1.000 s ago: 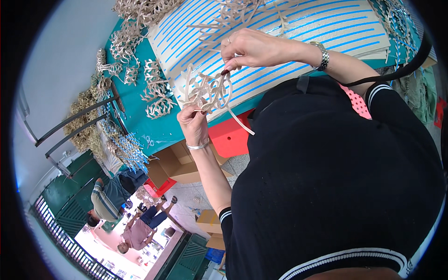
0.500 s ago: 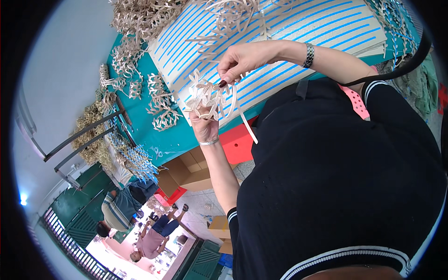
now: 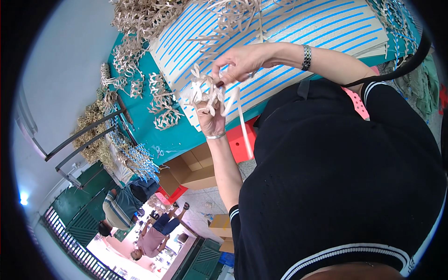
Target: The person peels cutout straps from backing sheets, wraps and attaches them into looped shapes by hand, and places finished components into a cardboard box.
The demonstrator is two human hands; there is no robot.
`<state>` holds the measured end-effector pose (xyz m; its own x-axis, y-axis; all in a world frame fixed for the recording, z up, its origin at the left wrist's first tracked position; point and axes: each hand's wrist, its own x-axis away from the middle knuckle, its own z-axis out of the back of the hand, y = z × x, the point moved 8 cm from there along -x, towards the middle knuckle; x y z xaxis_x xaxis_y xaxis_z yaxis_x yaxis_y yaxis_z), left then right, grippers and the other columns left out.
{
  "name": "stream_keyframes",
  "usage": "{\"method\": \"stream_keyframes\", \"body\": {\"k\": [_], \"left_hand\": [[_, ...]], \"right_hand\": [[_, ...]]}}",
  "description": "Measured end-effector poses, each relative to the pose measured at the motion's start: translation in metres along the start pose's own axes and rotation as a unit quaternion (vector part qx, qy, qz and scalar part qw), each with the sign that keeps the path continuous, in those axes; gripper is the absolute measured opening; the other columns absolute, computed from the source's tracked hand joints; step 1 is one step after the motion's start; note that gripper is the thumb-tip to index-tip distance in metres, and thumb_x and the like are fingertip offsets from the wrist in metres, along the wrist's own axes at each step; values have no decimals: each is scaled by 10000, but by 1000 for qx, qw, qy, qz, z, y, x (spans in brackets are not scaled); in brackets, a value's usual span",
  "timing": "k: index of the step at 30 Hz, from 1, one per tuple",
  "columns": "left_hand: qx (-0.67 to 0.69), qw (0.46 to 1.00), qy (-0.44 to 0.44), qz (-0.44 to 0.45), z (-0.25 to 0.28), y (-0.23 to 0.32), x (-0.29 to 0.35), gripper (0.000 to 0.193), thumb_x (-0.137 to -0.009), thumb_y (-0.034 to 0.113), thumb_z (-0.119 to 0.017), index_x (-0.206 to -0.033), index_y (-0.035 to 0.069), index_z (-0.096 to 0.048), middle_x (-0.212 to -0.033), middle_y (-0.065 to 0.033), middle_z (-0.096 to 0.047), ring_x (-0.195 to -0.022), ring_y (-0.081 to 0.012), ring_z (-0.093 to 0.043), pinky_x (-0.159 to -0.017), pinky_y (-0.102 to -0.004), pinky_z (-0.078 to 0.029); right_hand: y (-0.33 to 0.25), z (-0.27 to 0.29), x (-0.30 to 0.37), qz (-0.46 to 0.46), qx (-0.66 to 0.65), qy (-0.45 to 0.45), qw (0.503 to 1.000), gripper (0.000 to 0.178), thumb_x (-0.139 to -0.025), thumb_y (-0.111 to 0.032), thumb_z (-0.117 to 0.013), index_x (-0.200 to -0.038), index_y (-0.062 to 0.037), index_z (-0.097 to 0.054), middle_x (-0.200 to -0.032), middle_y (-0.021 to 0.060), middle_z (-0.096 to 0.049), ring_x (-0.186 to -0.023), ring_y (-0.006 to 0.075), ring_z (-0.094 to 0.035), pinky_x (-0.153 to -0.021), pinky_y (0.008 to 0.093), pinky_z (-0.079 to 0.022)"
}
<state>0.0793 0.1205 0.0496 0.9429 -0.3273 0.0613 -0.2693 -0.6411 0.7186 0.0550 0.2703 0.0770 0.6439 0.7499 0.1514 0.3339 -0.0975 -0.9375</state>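
Observation:
Near the table's front edge, my left hand is closed around a bunch of pale beige leaf-shaped strap pieces, its fingers mostly hidden behind them. My right hand pinches at the upper right of that bunch with thumb and forefinger. A long, narrow, pale strap loops out of the bunch and hangs down past the table edge, blurred at its end. Beneath both hands lies a stack of cream sheets with blue stripes.
The teal table carries piles of beige leafy straps at its far left and smaller clusters beside the sheets. A metal frame stands at left. Open cardboard boxes sit below. Two people are in the background.
My left hand has shifted slightly right with the bunch. My right hand has moved a little left and turned. The loose strap hangs lower and has swung.

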Motion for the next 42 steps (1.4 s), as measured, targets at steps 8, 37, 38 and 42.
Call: {"method": "stream_keyframes", "body": {"k": [8,37,38,42], "left_hand": [[-78,997,13,7,-4,1,1,451,-681,103,-768,-1088,25,-592,-1131,-79,-591,-986,-224,-586,-986,-436,-419],[-532,846,-40,6,-66,13,23,37,-743,-82,-636,-764,-57,-653,-628,-68,-563,-508,-110,-514,-443,-220,-379],[-531,846,-39,6,-66,15,25,37,-743,-82,-636,-764,-57,-653,-628,-68,-563,-508,-110,-514,-443,-220,-379],[-674,734,-63,-56,-78,28,31,79,-696,-57,-670,-767,-51,-637,-639,-77,-547,-551,-141,-491,-522,-261,-386]], "right_hand": [[-3,-4,9,-5,-103,-32,994,272,-792,-264,-710,-874,-15,-638,-570,-41,-528,-441,6,-349,-386,180,-208],[-14,7,46,56,281,82,955,286,-864,-226,-609,-1047,-17,-543,-652,79,-645,-560,140,-638,-504,245,-499],[-14,12,49,61,328,100,938,298,-874,-223,-598,-1078,-22,-516,-663,93,-654,-569,162,-653,-505,248,-501],[-6,3,50,41,393,9,919,210,-846,-208,-629,-849,2,-616,-636,61,-641,-552,127,-626,-491,247,-456]]}}
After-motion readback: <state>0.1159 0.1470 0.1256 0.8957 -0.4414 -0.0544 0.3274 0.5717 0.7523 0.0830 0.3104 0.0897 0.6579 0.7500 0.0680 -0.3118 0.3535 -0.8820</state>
